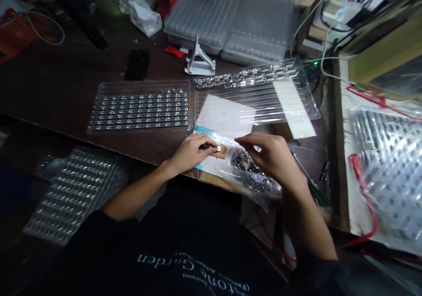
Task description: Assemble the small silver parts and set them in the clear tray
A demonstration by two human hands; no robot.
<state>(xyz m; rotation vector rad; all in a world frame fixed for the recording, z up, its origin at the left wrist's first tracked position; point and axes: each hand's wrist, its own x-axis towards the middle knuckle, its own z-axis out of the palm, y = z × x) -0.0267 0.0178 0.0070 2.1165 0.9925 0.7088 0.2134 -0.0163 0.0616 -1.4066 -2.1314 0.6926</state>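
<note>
Thumb and fingers of my left hand (189,154) pinch a small metallic part with a white square face (218,148). It sits over a brown patch (221,154) on a white sheet. My right hand (273,156) hovers to the right with its thumb and index finger brought together; whatever is between those fingertips is too small to make out. Below it lies a clear plastic bag (245,164) full of small dark, shiny metal pieces. Just beyond my hands is a white paper (227,113), with blue tape (203,130) near its lower left.
A clear tray with rows of small parts (140,111) lies left; another ribbed tray (263,104), partly filled, carries a white strip (294,107). Behind stand stacked clear trays (201,14), a white stand (200,63) and a black phone (137,64). Red-handled tools (364,190) lie right.
</note>
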